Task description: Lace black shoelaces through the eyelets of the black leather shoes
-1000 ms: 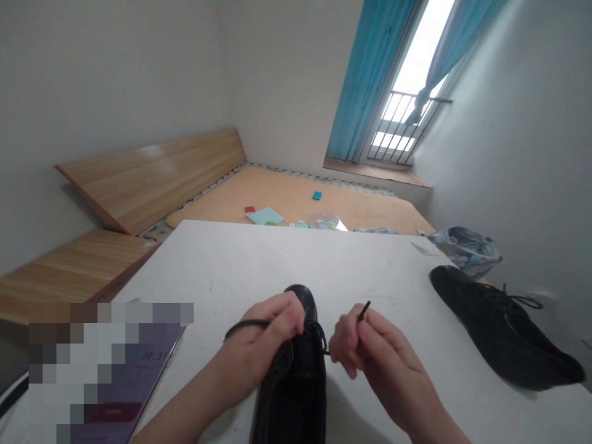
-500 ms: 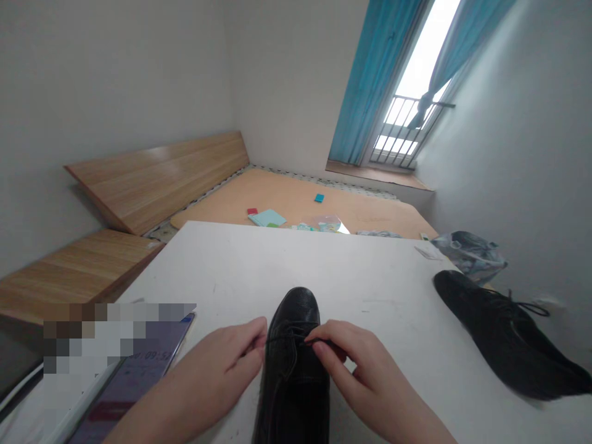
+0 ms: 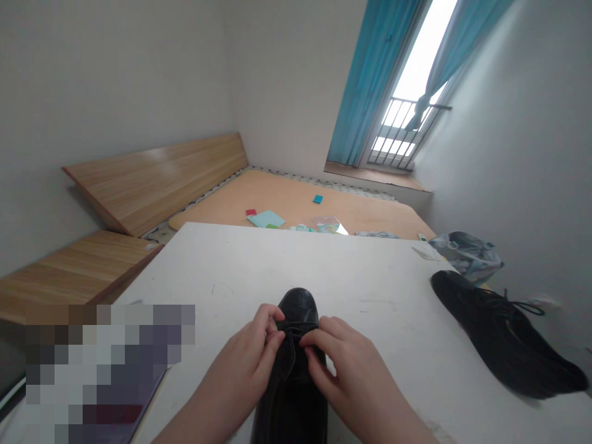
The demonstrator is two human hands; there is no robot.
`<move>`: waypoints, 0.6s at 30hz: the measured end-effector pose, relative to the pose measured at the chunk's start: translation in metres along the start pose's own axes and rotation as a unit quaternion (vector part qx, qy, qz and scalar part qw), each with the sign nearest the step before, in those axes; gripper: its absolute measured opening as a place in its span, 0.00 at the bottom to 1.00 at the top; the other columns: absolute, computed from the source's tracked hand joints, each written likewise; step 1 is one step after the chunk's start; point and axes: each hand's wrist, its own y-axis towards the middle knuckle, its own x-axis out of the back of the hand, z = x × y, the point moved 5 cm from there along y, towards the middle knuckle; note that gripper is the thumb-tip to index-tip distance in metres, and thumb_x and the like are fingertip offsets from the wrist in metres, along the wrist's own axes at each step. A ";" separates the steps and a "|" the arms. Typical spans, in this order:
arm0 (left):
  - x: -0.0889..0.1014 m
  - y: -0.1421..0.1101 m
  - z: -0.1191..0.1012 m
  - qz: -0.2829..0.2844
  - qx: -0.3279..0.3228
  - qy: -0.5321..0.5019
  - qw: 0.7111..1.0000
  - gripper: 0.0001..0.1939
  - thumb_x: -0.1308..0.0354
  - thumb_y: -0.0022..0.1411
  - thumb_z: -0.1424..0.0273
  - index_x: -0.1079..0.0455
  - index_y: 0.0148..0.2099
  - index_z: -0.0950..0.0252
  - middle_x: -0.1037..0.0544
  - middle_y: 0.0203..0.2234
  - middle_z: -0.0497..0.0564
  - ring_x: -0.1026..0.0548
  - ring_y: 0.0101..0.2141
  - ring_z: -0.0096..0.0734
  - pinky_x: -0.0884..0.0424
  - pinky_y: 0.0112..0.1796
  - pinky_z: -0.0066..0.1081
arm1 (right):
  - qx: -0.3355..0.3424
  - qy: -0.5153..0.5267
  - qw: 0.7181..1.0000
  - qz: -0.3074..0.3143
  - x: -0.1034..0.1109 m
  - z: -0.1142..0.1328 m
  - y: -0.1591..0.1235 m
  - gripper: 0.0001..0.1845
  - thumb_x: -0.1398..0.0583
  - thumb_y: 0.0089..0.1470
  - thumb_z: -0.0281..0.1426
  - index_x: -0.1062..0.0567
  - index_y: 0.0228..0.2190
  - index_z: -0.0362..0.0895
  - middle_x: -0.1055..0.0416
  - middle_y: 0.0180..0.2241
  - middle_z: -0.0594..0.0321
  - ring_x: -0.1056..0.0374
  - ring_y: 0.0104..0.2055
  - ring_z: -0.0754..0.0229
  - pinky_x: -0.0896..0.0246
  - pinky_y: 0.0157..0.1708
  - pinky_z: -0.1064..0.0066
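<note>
A black leather shoe (image 3: 296, 370) lies on the white table (image 3: 287, 265) right in front of me, toe pointing away. My left hand (image 3: 252, 364) pinches the black shoelace at the left side of the lacing. My right hand (image 3: 345, 376) pinches the lace at the right side, fingertips close to the left hand's over the top of the shoe. Both hands rest against the shoe's upper. The lace itself is mostly hidden under my fingers.
A second black shoe (image 3: 504, 336) lies at the table's right edge with its lace loose. A phone with a purple screen (image 3: 115, 410) sits near left. Beyond the table are a wooden bed frame (image 3: 296, 200) with small items, a plastic bag (image 3: 467, 253) and a blue curtain (image 3: 370, 80).
A second ago my hands held the lace ends pulled up and apart. They dropped to the shoe and have now drawn together over the lacing.
</note>
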 end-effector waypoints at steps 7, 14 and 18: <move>-0.012 0.004 0.006 -0.060 0.007 -0.061 0.996 0.06 0.53 0.66 0.64 0.44 0.43 0.58 0.34 0.25 0.42 0.27 0.29 0.35 0.35 0.33 0.33 | -0.061 -0.027 0.997 0.022 -0.009 0.005 0.004 0.09 0.40 0.54 0.22 0.20 0.32 0.45 0.29 0.34 0.58 0.33 0.40 0.51 0.38 0.36 0.62; -0.010 0.001 0.008 -0.092 0.004 -0.033 0.995 0.07 0.51 0.65 0.62 0.40 0.38 0.59 0.31 0.24 0.43 0.27 0.27 0.35 0.36 0.30 0.32 | -0.074 -0.001 0.997 0.001 -0.017 0.005 0.009 0.10 0.40 0.55 0.20 0.21 0.28 0.44 0.31 0.33 0.59 0.34 0.39 0.53 0.39 0.36 0.64; -0.008 0.002 0.005 -0.099 -0.037 -0.013 0.994 0.08 0.52 0.66 0.63 0.39 0.34 0.59 0.28 0.26 0.46 0.27 0.29 0.36 0.35 0.32 0.33 | -0.083 -0.002 0.996 -0.011 -0.019 0.005 0.006 0.11 0.41 0.57 0.21 0.21 0.29 0.44 0.30 0.35 0.58 0.35 0.41 0.52 0.38 0.38 0.61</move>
